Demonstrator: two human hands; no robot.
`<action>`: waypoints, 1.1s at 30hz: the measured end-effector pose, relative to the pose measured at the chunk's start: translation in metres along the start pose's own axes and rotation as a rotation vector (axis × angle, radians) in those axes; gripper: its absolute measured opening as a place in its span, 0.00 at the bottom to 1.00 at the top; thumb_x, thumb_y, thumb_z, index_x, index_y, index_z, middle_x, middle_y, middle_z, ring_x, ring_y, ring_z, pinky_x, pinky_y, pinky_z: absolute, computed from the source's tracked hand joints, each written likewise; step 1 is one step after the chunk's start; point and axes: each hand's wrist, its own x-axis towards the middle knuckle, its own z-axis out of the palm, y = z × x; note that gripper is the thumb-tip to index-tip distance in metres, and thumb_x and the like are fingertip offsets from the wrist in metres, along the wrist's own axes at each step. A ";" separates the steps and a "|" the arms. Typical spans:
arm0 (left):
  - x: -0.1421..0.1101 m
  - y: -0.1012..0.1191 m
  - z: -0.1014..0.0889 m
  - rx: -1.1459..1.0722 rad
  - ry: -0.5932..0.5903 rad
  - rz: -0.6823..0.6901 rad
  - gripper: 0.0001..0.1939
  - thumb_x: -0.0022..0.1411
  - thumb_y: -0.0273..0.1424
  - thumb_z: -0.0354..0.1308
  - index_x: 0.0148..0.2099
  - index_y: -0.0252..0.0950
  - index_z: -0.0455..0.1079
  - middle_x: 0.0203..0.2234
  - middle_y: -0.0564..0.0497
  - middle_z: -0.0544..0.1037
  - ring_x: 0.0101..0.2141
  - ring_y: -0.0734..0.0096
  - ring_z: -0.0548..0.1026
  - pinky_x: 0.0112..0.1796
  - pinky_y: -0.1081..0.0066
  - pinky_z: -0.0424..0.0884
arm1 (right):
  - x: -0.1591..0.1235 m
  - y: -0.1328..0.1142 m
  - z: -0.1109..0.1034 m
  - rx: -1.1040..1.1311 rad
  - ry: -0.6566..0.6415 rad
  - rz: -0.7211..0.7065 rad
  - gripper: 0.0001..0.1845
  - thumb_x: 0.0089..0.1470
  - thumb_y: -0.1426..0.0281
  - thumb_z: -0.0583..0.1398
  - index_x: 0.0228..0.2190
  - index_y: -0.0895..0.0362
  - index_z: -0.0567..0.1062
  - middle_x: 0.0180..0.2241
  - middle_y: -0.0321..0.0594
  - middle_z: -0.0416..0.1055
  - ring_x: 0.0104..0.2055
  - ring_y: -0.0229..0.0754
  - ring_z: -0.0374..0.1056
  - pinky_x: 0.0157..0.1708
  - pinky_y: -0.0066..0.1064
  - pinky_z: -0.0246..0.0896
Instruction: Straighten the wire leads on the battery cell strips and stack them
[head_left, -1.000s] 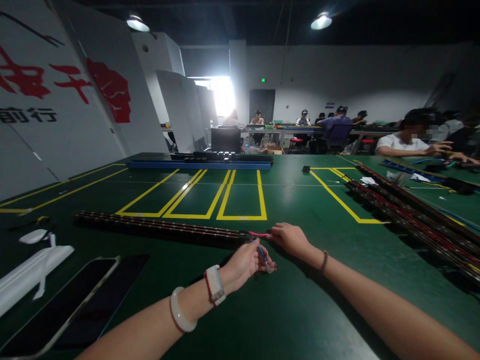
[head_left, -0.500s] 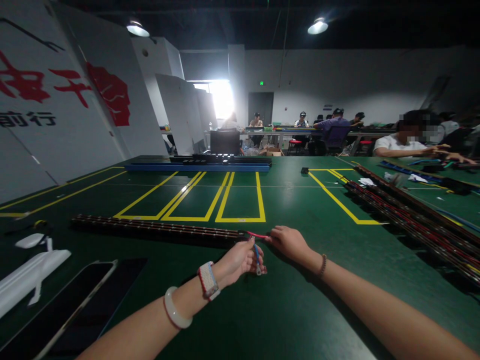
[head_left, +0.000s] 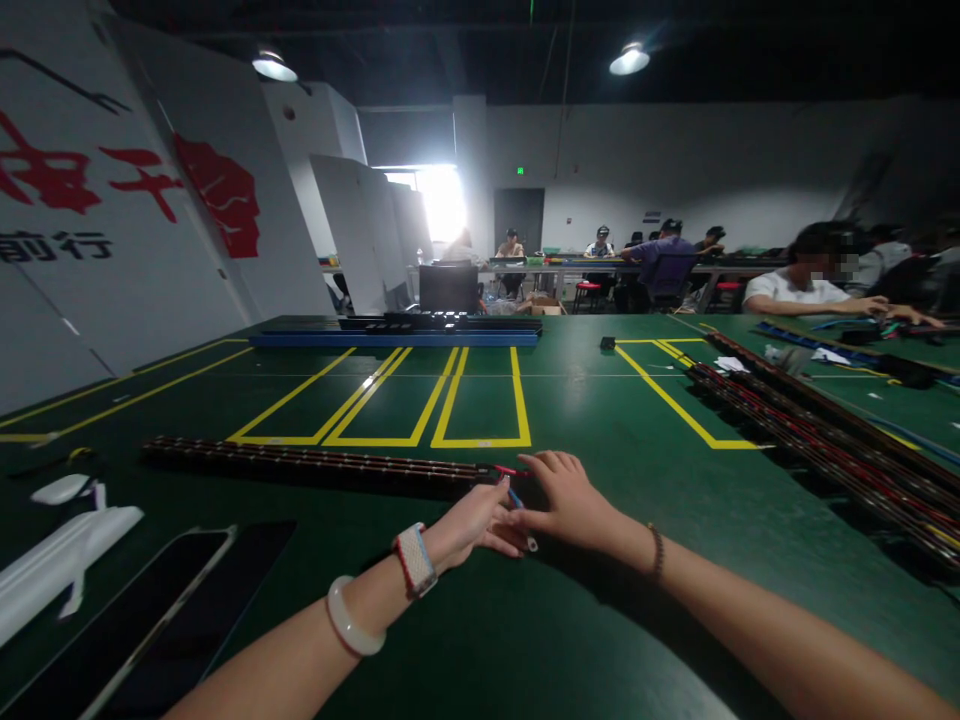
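Blue wire point(head_left: 515, 497) is pinched by left hand point(head_left: 472, 522); right hand point(head_left: 576, 505) is spread wide just beside. Strip point(head_left: 322, 464), beyond and left of left hand, seems stiff, best gripped mid-length; wire likely bendy, best held near lug point(head_left: 532, 544).

Here's the green table point(head_left: 600, 620), yellow tape outlines point(head_left: 480, 443) across it, a long dark strip assembly point(head_left: 315, 465) lying there, blue rails point(head_left: 397, 340) along the far edge!

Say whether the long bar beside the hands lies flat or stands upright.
Flat: the bar stretches along the green table, its end at the left hand.
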 end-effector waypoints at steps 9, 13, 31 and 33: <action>-0.017 0.012 0.010 0.044 0.030 0.010 0.23 0.64 0.44 0.48 0.48 0.27 0.60 0.32 0.38 0.75 0.29 0.62 0.77 0.34 0.63 0.72 | 0.009 0.005 -0.003 0.153 -0.081 0.169 0.19 0.49 0.56 0.62 0.36 0.58 0.73 0.34 0.40 0.68 0.36 0.40 0.62 0.36 0.31 0.51; -0.015 0.006 0.014 -0.107 -0.018 0.116 0.21 0.63 0.43 0.50 0.49 0.30 0.61 0.39 0.39 0.74 0.34 0.62 0.77 0.39 0.61 0.72 | 0.007 0.001 0.000 0.023 0.042 0.014 0.06 0.54 0.68 0.60 0.29 0.58 0.73 0.30 0.39 0.67 0.34 0.38 0.59 0.34 0.31 0.47; 0.008 -0.011 0.018 -0.568 -0.005 0.159 0.10 0.64 0.27 0.49 0.29 0.30 0.63 0.21 0.52 0.69 0.22 0.79 0.68 0.27 0.77 0.64 | -0.008 -0.036 -0.020 -0.331 0.111 -0.357 0.10 0.54 0.65 0.57 0.33 0.60 0.70 0.31 0.43 0.64 0.34 0.42 0.56 0.38 0.36 0.49; 0.008 -0.012 0.018 -0.519 -0.014 0.166 0.11 0.64 0.29 0.49 0.30 0.30 0.64 0.24 0.50 0.71 0.24 0.78 0.69 0.27 0.77 0.65 | -0.009 -0.043 -0.024 -0.357 0.120 -0.254 0.13 0.53 0.61 0.58 0.33 0.59 0.70 0.31 0.44 0.65 0.34 0.43 0.57 0.37 0.37 0.49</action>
